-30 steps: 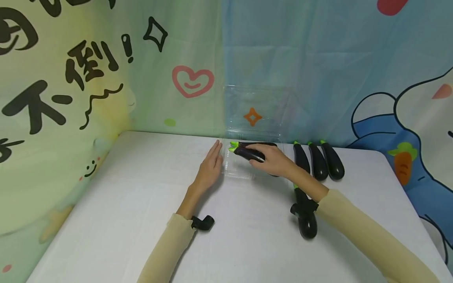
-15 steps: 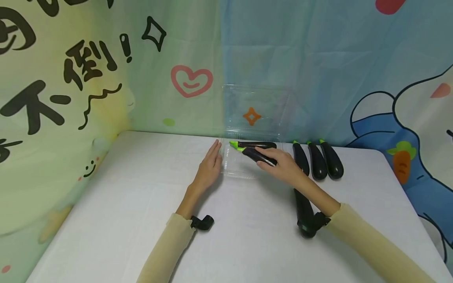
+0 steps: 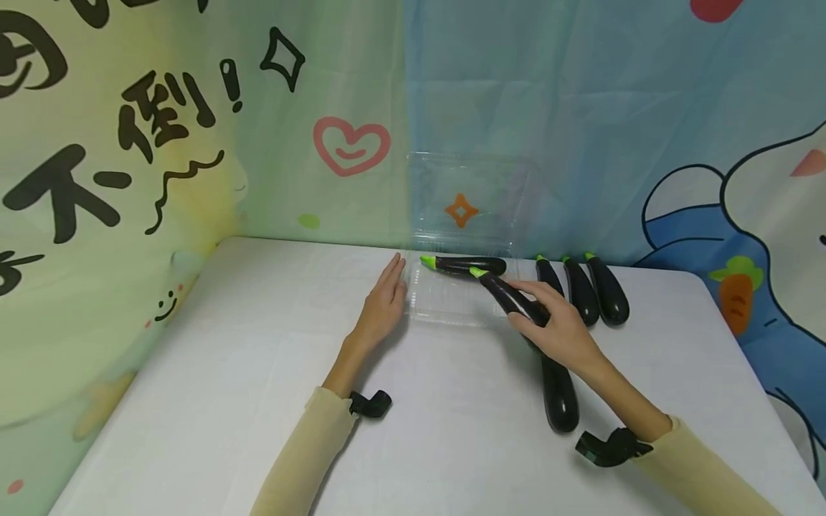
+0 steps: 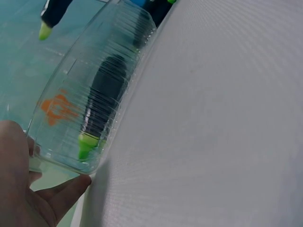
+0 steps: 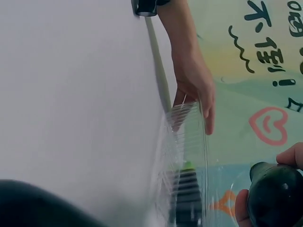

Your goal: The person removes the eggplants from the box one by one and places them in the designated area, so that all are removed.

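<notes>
My right hand [image 3: 563,333] pinches a dark eggplant [image 3: 500,290] between thumb and fingers, its green stem end pointing up and left. This eggplant overlaps the right front corner of an open clear plastic box [image 3: 439,309]. Inside the box, along its back, lies another eggplant [image 3: 467,264] with its green tip to the left, also visible through the ribbed wall [image 4: 102,97] in the left wrist view. My left hand [image 3: 382,304] rests its straight fingers against the box's left end, with the thumb [image 4: 71,191] low by the corner.
To the right of the box, several eggplants [image 3: 606,290] lie side by side near the back edge. A single eggplant [image 3: 560,398] lies closer in, below my right hand. The clear lid [image 3: 490,183] stands raised against the printed backdrop [image 3: 600,93] behind the white table [image 3: 271,337].
My right hand has moved right and toward me, carrying the eggplant from over the box's middle to its right front corner. The left hand and box have stayed in place.
</notes>
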Tool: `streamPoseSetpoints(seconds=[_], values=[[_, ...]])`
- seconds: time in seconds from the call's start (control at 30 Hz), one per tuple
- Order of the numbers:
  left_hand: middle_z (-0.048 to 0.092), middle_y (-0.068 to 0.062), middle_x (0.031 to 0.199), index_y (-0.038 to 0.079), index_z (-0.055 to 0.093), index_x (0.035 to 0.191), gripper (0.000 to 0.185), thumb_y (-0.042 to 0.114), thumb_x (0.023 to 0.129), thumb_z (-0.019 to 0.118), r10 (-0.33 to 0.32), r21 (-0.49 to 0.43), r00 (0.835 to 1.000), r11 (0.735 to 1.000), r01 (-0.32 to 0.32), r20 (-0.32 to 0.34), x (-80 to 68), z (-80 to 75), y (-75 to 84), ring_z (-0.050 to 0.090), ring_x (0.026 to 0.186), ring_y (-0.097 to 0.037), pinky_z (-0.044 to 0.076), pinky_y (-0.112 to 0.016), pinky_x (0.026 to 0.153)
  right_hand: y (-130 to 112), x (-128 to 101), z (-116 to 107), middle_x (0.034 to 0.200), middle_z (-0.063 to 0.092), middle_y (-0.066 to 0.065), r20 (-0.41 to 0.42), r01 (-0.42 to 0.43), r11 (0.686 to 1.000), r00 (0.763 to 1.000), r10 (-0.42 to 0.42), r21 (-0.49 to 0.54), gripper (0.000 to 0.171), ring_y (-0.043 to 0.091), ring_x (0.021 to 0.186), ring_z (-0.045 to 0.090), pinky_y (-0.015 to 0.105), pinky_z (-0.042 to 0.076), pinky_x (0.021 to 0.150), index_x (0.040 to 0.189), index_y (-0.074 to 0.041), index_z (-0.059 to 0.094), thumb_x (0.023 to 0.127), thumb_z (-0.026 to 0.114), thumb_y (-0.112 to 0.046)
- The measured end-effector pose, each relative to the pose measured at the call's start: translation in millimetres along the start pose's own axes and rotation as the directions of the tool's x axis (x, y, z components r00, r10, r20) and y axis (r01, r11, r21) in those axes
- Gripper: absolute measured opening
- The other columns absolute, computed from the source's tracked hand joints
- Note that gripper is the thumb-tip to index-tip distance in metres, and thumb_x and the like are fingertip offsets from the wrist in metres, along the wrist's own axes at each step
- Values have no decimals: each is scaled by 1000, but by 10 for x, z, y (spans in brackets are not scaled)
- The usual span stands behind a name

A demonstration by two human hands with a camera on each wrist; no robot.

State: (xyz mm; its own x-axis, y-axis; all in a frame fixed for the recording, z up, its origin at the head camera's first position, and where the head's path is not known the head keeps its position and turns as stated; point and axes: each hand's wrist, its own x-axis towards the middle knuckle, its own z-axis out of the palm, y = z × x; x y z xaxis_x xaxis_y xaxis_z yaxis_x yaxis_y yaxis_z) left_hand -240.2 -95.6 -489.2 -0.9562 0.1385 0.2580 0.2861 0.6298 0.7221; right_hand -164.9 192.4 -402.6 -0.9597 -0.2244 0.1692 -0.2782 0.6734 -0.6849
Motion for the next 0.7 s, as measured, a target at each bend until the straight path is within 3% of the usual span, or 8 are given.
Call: streamPoseSetpoints(seconds=[0.13, 0.27, 0.37, 0.53, 0.7], values=[[22, 3, 154, 12, 28, 145, 47, 19, 99, 34, -3, 1, 1000, 1000, 3, 9, 11, -1, -1, 23, 141, -13, 25, -36, 114, 52, -166, -77, 126, 48, 9, -45, -67, 997, 997, 68, 28, 46, 22, 89, 54, 23, 50, 62, 131, -19, 47, 88, 61, -26], [20, 7, 154, 14, 27, 146, 47, 21, 99, 33, -15, 5, 1000, 1000, 15, 24, 23, -9, 1, 22, 141, -12, 24, -35, 115, 175, -300, -125, 125, 45, 11, -85, -112, 989, 989, 120, 96, 46, 26, 95, 55, 22, 51, 58, 130, -17, 45, 88, 61, -25], [21, 7, 154, 13, 28, 145, 47, 21, 99, 33, -12, 3, 1000, 1000, 11, 20, 26, -19, 3, 22, 141, -13, 24, -36, 115, 485, -350, -89, 127, 44, 9, -134, -104, 989, 984, 117, 103, 47, 23, 97, 55, 25, 52, 56, 130, -20, 46, 87, 62, -27], [22, 5, 154, 12, 29, 145, 47, 20, 99, 34, -9, -5, 1000, 1000, 9, 10, 16, -19, -3, 23, 141, -14, 24, -36, 115, 1073, -393, 60, 125, 47, -3, -209, -86, 992, 973, 102, 88, 47, 7, 94, 54, 19, 52, 56, 128, -32, 49, 84, 65, -31], [23, 1, 154, 11, 29, 145, 47, 20, 99, 34, -10, -8, 1000, 1000, 10, 16, 7, 3, -8, 22, 141, -13, 24, -37, 115, 909, -478, 8, 124, 49, 1, -267, -28, 983, 961, 77, 183, 43, 9, 92, 52, 11, 48, 61, 127, -20, 55, 85, 65, -23]])
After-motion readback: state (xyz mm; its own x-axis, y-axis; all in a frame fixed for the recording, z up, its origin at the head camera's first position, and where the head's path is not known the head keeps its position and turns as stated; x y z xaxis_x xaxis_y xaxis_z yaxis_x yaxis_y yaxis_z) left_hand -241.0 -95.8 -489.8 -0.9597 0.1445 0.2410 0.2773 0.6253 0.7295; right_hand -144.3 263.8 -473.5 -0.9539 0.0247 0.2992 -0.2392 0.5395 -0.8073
